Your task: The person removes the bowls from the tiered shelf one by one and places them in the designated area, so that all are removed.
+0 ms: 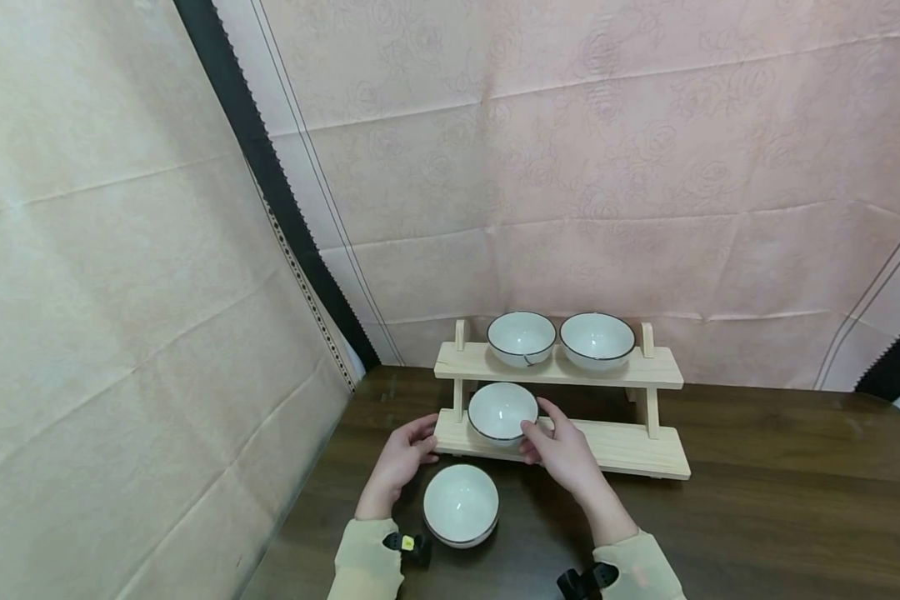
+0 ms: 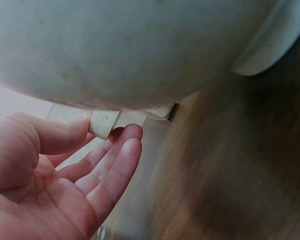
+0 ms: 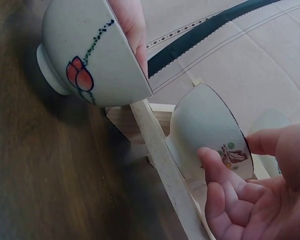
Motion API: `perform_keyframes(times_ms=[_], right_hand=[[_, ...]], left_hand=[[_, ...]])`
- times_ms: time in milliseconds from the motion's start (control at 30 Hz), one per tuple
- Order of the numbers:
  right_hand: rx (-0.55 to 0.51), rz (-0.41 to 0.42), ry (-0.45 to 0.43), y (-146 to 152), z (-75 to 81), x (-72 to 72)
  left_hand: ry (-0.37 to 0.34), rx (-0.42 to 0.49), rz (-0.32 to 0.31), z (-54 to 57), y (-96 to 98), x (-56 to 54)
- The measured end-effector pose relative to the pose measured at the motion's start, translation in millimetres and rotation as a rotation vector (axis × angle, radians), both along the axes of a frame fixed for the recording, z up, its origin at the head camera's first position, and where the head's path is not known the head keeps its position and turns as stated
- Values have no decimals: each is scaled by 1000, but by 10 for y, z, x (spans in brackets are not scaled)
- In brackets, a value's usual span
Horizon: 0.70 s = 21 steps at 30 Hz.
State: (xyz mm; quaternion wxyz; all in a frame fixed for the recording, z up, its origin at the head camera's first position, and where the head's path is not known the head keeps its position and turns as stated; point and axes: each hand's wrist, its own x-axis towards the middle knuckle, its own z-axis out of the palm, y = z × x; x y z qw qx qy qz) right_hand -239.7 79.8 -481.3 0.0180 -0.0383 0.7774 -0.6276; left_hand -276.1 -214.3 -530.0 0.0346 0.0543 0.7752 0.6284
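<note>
A white bowl [image 1: 498,412] with a dark rim rests toward the left end of the lower board of a two-tier wooden shelf [image 1: 630,450]. My right hand [image 1: 562,450] pinches this bowl at its right side; in the right wrist view the fingers [image 3: 215,165] lie against its painted outer wall. At the shelf's left end is my left hand [image 1: 402,458]. In the left wrist view it holds the end of the board [image 2: 104,122] between thumb and fingers. Between the forearms, bowls in a small stack [image 1: 461,504] stand on the table.
Two more white bowls, a left one [image 1: 521,337] and a right one [image 1: 597,340], sit side by side on the upper board. The brown wood-grain table [image 1: 780,492] extends to the right. Pale patterned cloth [image 1: 607,167] hangs behind the shelf and on the left.
</note>
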Motion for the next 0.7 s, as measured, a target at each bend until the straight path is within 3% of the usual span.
perform_keyframes(times_ms=[700], right_hand=[[-26, 11, -7, -19, -14, 7]], left_hand=[[1, 17, 5, 8, 7, 6]])
